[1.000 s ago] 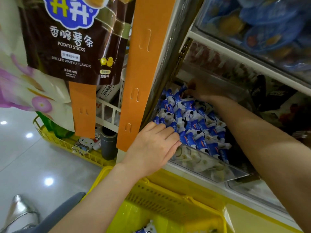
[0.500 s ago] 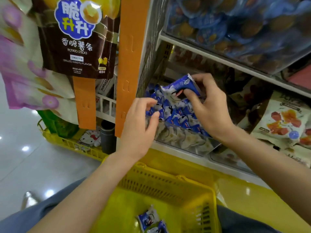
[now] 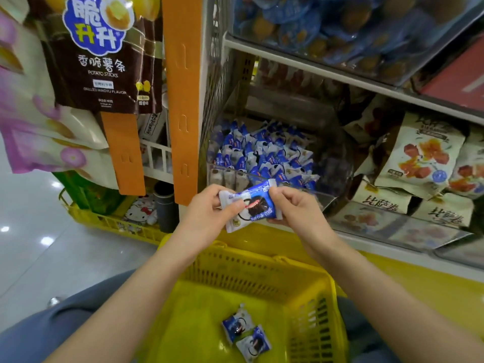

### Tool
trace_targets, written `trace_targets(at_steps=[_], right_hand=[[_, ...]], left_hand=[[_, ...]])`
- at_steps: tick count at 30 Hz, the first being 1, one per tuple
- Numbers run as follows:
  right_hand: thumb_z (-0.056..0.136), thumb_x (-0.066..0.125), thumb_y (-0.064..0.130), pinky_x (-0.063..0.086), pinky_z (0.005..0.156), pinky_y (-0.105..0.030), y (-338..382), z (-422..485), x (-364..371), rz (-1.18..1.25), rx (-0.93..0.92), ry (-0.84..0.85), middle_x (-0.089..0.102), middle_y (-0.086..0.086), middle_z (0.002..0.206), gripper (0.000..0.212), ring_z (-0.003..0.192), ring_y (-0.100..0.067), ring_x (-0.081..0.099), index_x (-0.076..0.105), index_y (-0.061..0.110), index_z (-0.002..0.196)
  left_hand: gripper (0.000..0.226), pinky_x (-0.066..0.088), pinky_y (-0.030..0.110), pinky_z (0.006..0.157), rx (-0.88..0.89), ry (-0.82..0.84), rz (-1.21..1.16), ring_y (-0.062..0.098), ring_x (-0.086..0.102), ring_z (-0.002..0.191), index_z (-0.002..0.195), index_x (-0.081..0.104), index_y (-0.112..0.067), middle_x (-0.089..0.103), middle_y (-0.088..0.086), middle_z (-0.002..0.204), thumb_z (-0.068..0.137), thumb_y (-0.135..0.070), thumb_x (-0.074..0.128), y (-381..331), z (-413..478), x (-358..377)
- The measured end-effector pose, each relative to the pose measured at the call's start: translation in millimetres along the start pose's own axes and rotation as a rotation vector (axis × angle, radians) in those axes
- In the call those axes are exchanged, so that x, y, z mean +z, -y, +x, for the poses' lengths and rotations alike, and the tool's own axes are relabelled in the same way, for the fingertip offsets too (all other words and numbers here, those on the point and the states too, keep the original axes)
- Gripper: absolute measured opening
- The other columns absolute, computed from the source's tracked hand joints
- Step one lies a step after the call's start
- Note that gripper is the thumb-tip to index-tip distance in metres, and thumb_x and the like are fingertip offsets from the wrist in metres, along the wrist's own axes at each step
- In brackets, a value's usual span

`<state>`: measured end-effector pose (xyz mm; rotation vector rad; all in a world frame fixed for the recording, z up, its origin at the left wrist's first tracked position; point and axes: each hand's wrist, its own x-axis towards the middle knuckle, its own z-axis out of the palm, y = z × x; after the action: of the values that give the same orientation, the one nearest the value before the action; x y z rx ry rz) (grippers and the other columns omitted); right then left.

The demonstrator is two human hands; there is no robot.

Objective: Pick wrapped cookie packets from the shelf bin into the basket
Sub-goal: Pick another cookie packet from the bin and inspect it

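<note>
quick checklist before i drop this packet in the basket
1. Grip on cookie packet: ok, left hand and right hand pinch its two ends.
2. Packet out of the shelf bin: ok, it is held in front of the clear front wall.
3. Basket under the hands: ok, open top right below.
4. Room in basket: ok, only two packets lie on its bottom.
5. Wrapper sealed: cannot tell, fingers cover the ends.
</note>
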<state>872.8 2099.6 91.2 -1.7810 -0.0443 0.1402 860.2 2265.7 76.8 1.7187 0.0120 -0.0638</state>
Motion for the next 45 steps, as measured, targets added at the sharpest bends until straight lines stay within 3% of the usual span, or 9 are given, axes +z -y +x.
trace_targets(at_steps=[10,16,22,26,29,33,37,39,45], right_hand=[[0.094,0.049,0.025,0.053,0.052,-0.016,-30.7,-11.3,5.7,0.057,0.090,-0.080,0.072,0.009,0.070,0.019,0.068,-0.003,0.068,0.064,0.022,0.083],[0.093,0.051,0.025,0.054,0.063,-0.030,-33.1,-16.4,4.5,-0.175,-0.163,-0.201,0.071,0.005,0.077,0.020,0.076,-0.013,0.068,0.063,0.029,0.077],[0.096,0.046,0.017,0.055,0.051,-0.020,-37.1,-14.0,1.7,0.208,0.102,-0.240,0.070,-0.005,0.082,0.014,0.063,-0.008,0.068,0.056,0.010,0.090],[0.097,0.043,0.011,0.057,0.058,-0.023,-42.9,-19.8,1.9,0.375,0.314,-0.057,0.071,-0.013,0.087,0.010,0.067,-0.013,0.069,0.052,0.007,0.093],[0.094,0.049,0.005,0.056,0.060,-0.021,-45.9,-30.7,6.7,0.391,0.458,0.203,0.071,-0.010,0.083,0.010,0.069,-0.012,0.070,0.049,0.006,0.104],[0.077,0.074,0.020,0.040,0.097,-0.019,-62.7,-41.9,15.7,-0.383,0.065,0.159,0.049,0.002,0.119,0.061,0.109,-0.006,0.048,0.038,0.015,0.126],[0.077,0.072,0.034,0.030,0.091,-0.002,-62.6,-46.6,20.9,-0.407,-0.149,0.074,0.040,0.015,0.113,0.066,0.111,0.001,0.039,0.038,0.021,0.131],[0.080,0.067,0.037,0.030,0.087,0.002,-62.0,-45.3,21.3,-0.421,-0.181,0.049,0.046,0.017,0.113,0.056,0.108,0.001,0.042,0.043,0.022,0.128],[0.094,0.048,0.030,0.046,0.096,-0.037,-54.7,-40.1,21.2,-0.199,0.026,0.100,0.063,0.000,0.117,0.044,0.103,-0.013,0.060,0.039,0.020,0.136]], left_hand=[[0.018,0.055,0.026,0.062,-0.081,-0.137,-0.085,0.009,0.065,0.078,0.079,0.049,-0.012,0.066,0.004,0.083,0.095,-0.022,0.049,12.1,-2.4,8.7],[0.018,0.056,0.035,0.074,-0.219,-0.190,-0.249,0.021,0.065,0.095,0.091,0.051,-0.007,0.065,0.013,0.101,0.097,-0.022,0.043,17.3,-1.6,19.7],[0.022,0.058,0.029,0.063,-0.327,0.043,-0.382,0.021,0.071,0.081,0.107,0.058,-0.010,0.069,0.004,0.101,0.088,-0.021,0.060,18.1,-6.4,21.0],[0.008,0.057,0.025,0.065,-0.204,-0.038,-0.256,0.013,0.070,0.080,0.088,0.062,-0.013,0.072,-0.002,0.083,0.089,-0.020,0.059,21.3,-10.2,25.3],[0.022,0.056,0.032,0.073,-0.197,-0.073,-0.234,0.015,0.068,0.081,0.071,0.048,-0.014,0.069,0.005,0.086,0.093,-0.019,0.053,24.3,-11.0,26.0],[0.026,0.055,0.049,0.077,-0.238,-0.044,-0.166,0.021,0.067,0.085,0.071,0.040,-0.015,0.065,0.012,0.089,0.096,-0.018,0.047,30.3,-16.9,32.8],[0.023,0.053,0.029,0.055,-0.233,-0.054,-0.170,0.013,0.066,0.073,0.074,0.041,-0.014,0.062,0.015,0.091,0.097,-0.019,0.045,34.3,-20.6,39.2],[0.019,0.051,0.028,0.059,-0.227,0.005,-0.260,0.014,0.067,0.078,0.083,0.050,-0.013,0.067,0.009,0.096,0.097,-0.023,0.043,34.5,-21.9,39.8],[0.013,0.054,0.019,0.065,-0.069,0.074,-0.114,0.003,0.065,0.079,0.103,0.058,-0.023,0.068,-0.005,0.099,0.091,-0.018,0.053,33.8,-27.5,39.2]])
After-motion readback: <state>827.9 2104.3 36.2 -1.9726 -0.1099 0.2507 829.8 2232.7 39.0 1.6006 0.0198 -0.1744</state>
